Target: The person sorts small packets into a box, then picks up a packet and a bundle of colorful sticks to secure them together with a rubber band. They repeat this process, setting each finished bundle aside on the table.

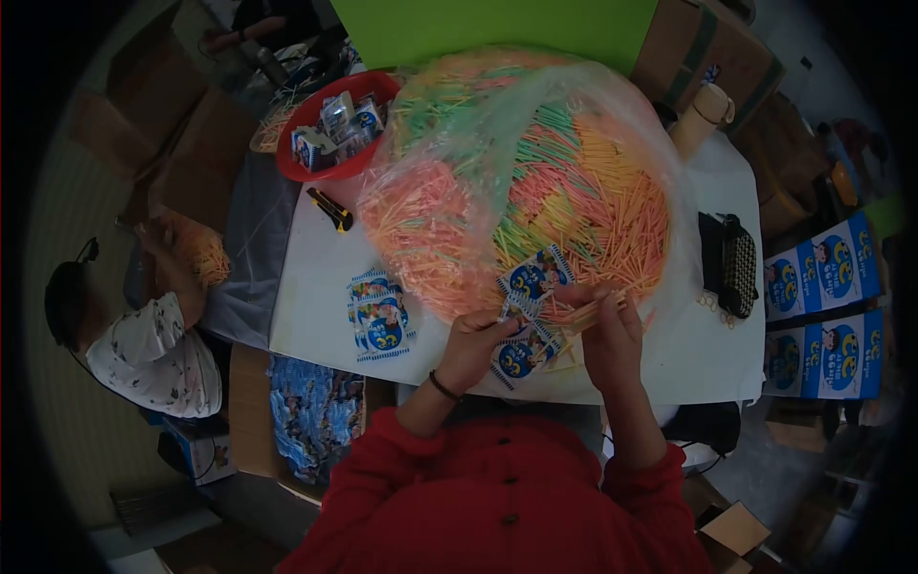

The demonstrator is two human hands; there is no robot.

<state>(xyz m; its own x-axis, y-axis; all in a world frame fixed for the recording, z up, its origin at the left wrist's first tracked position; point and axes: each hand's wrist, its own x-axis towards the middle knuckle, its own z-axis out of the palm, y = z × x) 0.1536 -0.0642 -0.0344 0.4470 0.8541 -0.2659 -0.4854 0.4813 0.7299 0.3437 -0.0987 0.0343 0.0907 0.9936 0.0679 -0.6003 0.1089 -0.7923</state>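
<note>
My left hand (470,350) pinches a small blue-and-white printed packet (519,309) at the table's front edge. My right hand (612,335), fingers closed, holds a few thin pale sticks (580,323) beside it. More blue packets (534,275) lie just behind and below the held one, partly overlapping. Behind both hands a big clear plastic bag (521,115) lies open, full of pink, yellow, orange and green sticks (612,191). To the left, a small pile of blue packets (381,316) rests on the white table (311,258).
A red basket (316,174) of packets and a yellow-black cutter (331,209) are at back left. A bottle (703,120) and a checkered pouch (738,268) stand right. Another person (153,354) sits far left. A carton of blue packets (316,411) is below the table edge.
</note>
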